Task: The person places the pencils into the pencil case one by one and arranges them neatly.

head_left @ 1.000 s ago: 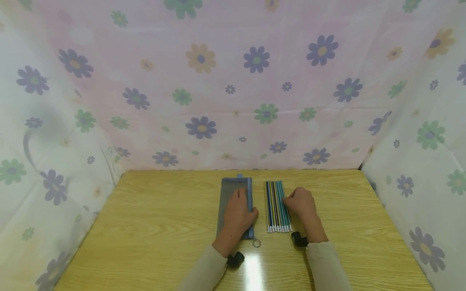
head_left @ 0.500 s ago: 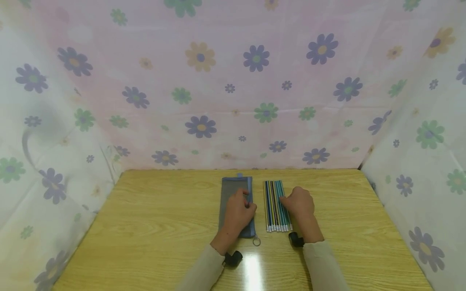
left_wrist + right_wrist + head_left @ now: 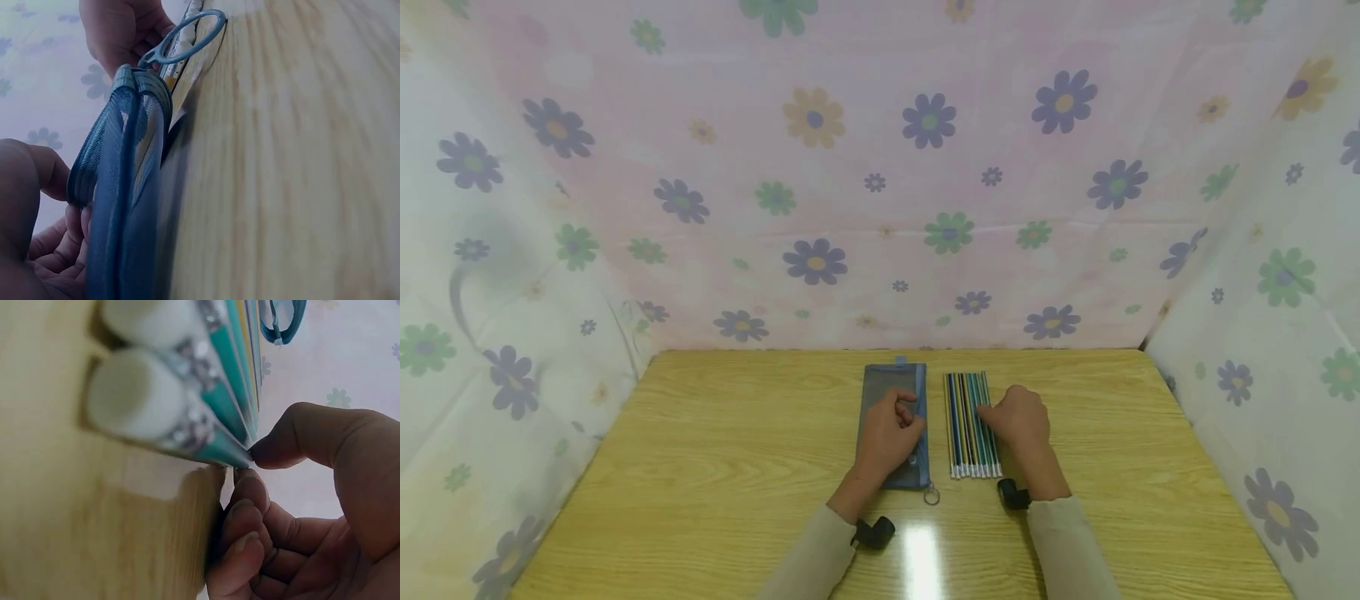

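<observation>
A blue-grey mesh zip pouch (image 3: pixel 880 379) lies on the table, with a ring (image 3: pixel 932 496) at its near end. My left hand (image 3: pixel 883 433) is over it. In the left wrist view, the thumb and fingers (image 3: pixel 53 172) pinch the pouch's zippered edge (image 3: pixel 87 169), which is lifted off the table. To the right of the pouch, several pencils (image 3: pixel 962 417) lie side by side, white erasers toward me. My right hand (image 3: pixel 1021 421) pinches the outermost teal pencil (image 3: pixel 215 447) between thumb and fingertips; its eraser end (image 3: pixel 128 394) shows in the right wrist view.
The wooden table (image 3: pixel 737 450) reaches back to a flowered cloth (image 3: pixel 865 208) that hangs behind it and on both sides. A bright light reflection (image 3: pixel 921 558) lies on the table in front of the pouch. A black wrist camera (image 3: pixel 874 533) sits at my left cuff.
The pouch has shifted slightly to the right. My left hand has gone from lying over the pouch to pinching its right edge. My right hand stays at the outer pencil, whose far end has swung slightly right.
</observation>
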`<state>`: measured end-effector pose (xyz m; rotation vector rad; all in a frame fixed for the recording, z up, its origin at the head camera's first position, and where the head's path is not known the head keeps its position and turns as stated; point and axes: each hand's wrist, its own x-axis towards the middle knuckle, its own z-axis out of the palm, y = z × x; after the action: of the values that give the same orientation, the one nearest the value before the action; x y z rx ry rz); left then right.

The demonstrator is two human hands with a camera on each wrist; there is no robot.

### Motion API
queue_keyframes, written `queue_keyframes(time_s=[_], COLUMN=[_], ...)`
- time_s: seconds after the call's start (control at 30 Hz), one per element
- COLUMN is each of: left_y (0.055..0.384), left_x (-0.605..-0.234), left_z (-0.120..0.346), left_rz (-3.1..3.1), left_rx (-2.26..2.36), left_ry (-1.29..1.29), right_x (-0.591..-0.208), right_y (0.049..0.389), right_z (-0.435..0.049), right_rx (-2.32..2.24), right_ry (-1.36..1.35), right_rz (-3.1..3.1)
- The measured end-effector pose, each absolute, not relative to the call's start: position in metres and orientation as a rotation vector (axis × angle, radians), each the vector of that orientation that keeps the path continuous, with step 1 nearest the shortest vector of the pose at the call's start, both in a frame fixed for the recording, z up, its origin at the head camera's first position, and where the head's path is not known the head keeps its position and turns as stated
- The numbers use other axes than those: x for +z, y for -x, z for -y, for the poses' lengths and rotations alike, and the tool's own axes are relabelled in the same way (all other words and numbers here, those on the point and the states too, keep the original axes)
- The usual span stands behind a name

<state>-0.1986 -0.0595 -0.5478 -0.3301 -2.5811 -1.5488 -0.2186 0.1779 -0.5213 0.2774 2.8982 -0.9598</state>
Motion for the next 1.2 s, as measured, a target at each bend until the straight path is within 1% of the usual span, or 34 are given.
queue_keyframes(time_s=[0.5, 0.87, 1.2], left_y=[0.199, 0.201, 0.201], left_x=[-0.549, -0.548, -0.548], left_z=[0.062, 0.062, 0.062], left_rz=[2.528, 2.543, 2.504], left_rx=[-1.564, -1.608, -1.661], left_ry=[0.362, 0.307, 0.331], right_x=[-0.519, -0.508, -0.513], right_y=[0.217, 0.215, 0.215], right_z=[-0.183, -0.18, -0.174], right_rx=[-1.105, -1.238, -1.362], right_ry=[-0.266, -0.219, -0.175], right_rz=[-2.85, -2.812, -2.778])
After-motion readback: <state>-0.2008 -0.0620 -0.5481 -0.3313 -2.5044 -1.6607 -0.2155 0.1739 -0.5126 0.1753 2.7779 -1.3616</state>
